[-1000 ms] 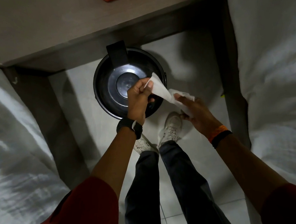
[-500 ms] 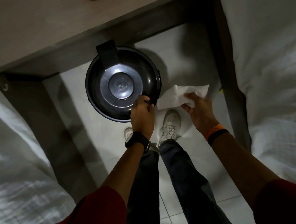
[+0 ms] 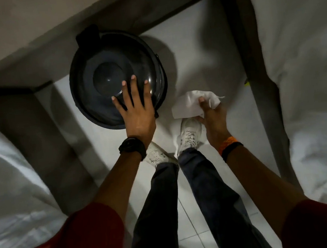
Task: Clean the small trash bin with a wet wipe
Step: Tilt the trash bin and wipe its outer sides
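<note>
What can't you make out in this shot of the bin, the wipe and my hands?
All from the head view:
- Trash bin: sides and base hidden beneath its own lid; near rim covered by the left hand.
- Whether that hand touches the lid or hovers: unclear.
- Wet wipe: part hidden inside the right hand; dampness can't be judged.
- Dirt on the lid: too dark and blurred.
- Left shoe: partly behind the wrist.

One trash bin (image 3: 101,69) sits upper centre, one wet wipe (image 3: 188,103) centre right, two hands, two white shoes lower centre.
</note>
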Demonstrator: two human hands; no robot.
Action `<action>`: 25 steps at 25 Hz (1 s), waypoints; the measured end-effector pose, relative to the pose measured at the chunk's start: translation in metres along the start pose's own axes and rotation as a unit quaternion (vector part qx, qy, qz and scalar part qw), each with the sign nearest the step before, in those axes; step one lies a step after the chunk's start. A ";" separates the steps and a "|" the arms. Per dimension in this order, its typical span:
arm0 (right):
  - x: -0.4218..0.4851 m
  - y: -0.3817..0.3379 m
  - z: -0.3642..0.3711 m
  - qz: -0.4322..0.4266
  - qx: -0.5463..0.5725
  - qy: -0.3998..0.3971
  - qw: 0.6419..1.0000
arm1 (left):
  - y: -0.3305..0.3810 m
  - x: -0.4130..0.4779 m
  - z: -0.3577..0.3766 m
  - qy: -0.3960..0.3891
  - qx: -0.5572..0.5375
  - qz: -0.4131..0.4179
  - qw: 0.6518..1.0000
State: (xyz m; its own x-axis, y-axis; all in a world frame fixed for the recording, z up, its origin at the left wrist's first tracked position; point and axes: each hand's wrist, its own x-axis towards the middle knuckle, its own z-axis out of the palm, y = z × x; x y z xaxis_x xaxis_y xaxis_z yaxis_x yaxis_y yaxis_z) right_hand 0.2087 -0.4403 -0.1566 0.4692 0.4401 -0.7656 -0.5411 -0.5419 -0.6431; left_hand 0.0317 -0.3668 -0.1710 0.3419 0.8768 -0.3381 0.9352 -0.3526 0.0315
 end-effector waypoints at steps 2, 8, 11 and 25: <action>-0.007 -0.001 0.005 0.005 -0.002 -0.010 1.000 | -0.010 -0.003 -0.016 -0.002 -0.018 -0.005 1.000; -0.016 -0.012 0.031 -0.030 0.008 -0.032 0.999 | -0.038 0.009 -0.059 -0.022 -0.191 -0.113 0.975; -0.015 -0.025 0.042 -0.091 0.041 0.034 0.994 | -0.037 0.009 -0.062 -0.060 -0.255 -0.157 0.952; -0.036 0.008 0.037 -0.254 -0.459 -0.292 0.800 | -0.009 0.014 -0.095 0.002 -0.346 -0.175 0.922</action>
State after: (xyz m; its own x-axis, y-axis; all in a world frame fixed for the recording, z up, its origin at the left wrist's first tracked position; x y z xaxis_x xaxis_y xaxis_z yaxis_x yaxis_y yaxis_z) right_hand 0.1616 -0.4338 -0.1351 -0.0853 0.8845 -0.4588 0.4814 -0.3665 -0.7961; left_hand 0.0372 -0.3202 -0.0869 0.0075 0.8990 -0.4379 0.8224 0.2436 0.5141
